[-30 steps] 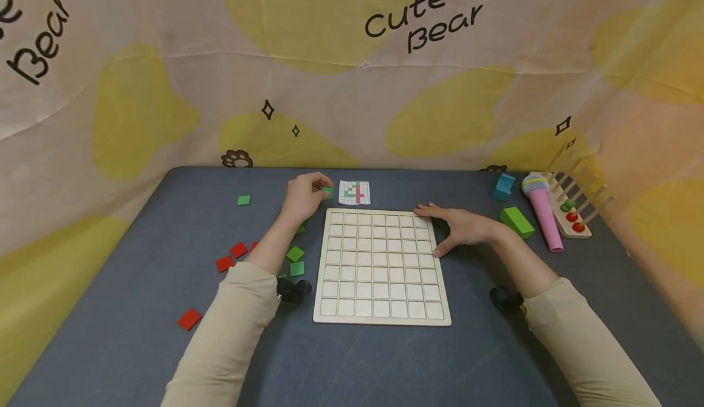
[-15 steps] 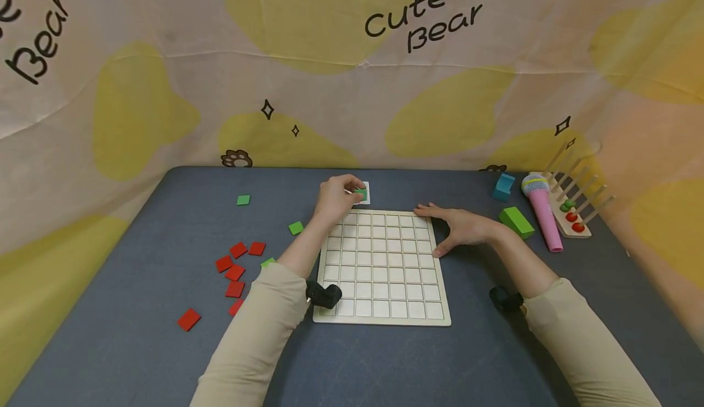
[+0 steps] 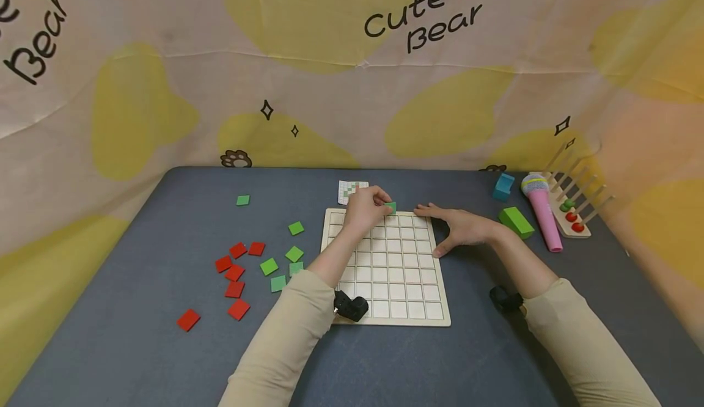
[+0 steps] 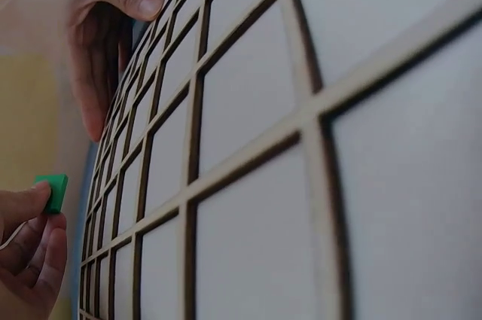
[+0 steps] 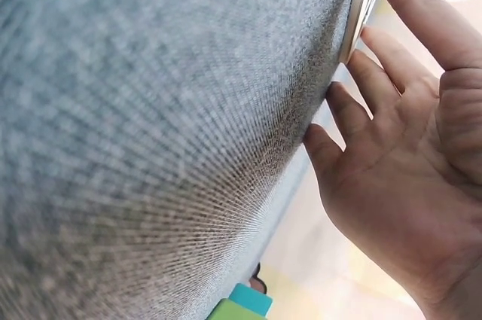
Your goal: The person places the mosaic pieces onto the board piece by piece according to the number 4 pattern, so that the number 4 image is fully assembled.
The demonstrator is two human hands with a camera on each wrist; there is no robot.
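My left hand (image 3: 363, 212) pinches a small green square tile (image 3: 391, 207) between thumb and fingers. It is above the far edge of the white gridded board (image 3: 407, 275); the left wrist view shows the tile (image 4: 54, 193) held clear of the cells. With fingers spread and fairly straight, my right hand (image 3: 464, 227) rests against the board's far right corner and right edge. The right wrist view shows that hand (image 5: 407, 154) with fingertips by the board's rim (image 5: 357, 15). Partly behind my left hand lies a printed pattern card (image 3: 346, 190).
Several loose green tiles (image 3: 269, 266) and red tiles (image 3: 234, 289) lie left of the board. At the right are a green block (image 3: 516, 222), a blue block (image 3: 503, 187), a pink toy microphone (image 3: 546, 217) and a pegged wooden stand (image 3: 586, 231) with beads.
My left hand has carried the green tile rightward, past the pattern card to the board's far edge, uncovering more loose tiles. My right hand has stayed in place.
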